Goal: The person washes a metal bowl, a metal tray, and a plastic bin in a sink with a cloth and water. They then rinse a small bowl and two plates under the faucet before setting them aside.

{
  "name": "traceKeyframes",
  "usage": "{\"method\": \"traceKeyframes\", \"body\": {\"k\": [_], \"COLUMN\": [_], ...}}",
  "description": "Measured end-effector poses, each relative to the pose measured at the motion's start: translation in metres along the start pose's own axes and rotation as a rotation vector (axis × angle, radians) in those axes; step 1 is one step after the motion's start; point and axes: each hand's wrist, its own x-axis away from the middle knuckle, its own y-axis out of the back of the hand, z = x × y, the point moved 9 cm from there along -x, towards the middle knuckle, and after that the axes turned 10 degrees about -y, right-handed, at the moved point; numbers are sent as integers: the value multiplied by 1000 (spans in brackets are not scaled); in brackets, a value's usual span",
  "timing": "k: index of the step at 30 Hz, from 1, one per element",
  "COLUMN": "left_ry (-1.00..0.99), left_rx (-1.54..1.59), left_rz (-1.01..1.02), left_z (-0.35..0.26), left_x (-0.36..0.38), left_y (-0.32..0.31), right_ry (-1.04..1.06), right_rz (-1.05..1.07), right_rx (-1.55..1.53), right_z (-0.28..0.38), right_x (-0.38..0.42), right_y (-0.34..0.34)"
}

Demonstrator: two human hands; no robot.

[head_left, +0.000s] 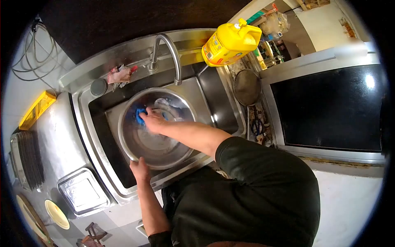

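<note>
From the head view I look straight down on a steel sink [88, 123] with a curved faucet [170, 51] arching over it. Inside the sink sits a large round metal bowl [142, 146], tilted a little toward the near edge, with some water or suds showing on its inner wall under the spout.

My right hand [151, 121] is inside the bowl, arm reaching across from the right. Its fingers [148, 113] are curled down over a blue sponge [140, 116], pressing it against the bowl's far-left inner wall; the grip is closed on the sponge, and only the sponge's blue edge shows past the knuckles.

My left hand [140, 169] is at the bowl's near rim, fingers [135, 164] wrapped onto the edge so the hand clasps the bowl from below in the picture. How far the fingertips reach inside I cannot tell.

On the sink's back ledge lies a crumpled pinkish rag [120, 75], and just beside it a round dark plug [98, 87]. A yellow detergent bottle [230, 43] stands at the sink's far right corner, near the faucet's base. To the right of the sink a round dark strainer [247, 87] rests on the ledge, and past it is a black glass cooktop [329, 109].

On the steel bench [57, 140] to the left I see a square metal tray [84, 191], a stack of dark plates [29, 158] in a rack, a small yellow dish [56, 214] and a yellow box [37, 110] near the wall.
</note>
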Motion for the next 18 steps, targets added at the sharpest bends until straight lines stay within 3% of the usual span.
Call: {"method": "traceKeyframes", "body": {"k": [1,2,5,7,9,11,12,14,18], "left_ry": [35,70,109,99,6,-67,-57,-34,20], "left_rx": [-8,-12,17,35,81,123,119,122,119], "left_rz": [-2,0,-12,-13,-34,-84,-92,-110,-218], "left_z": [3,7,1,-15,-21,-22,-14,2,18], "left_x": [0,1,7,9,7,9,11,10,7], "left_y": [2,2,-6,-12,-15,-8,-2,10,23], "right_ry": [47,248,398,592,754,630,621,360,163], "right_rz": [78,83,-131,-149,-390,-354,-546,-435,-417], "right_rx": [-99,-133,-184,-178,74,302,241,471,595], "right_z": [6,24,75,104,118,111,88,68,-1], "right_x": [3,7,40,44,45,18,-9,-25,-24], "right_y": [-15,-15,45,66,84,94,83,123,145]}}
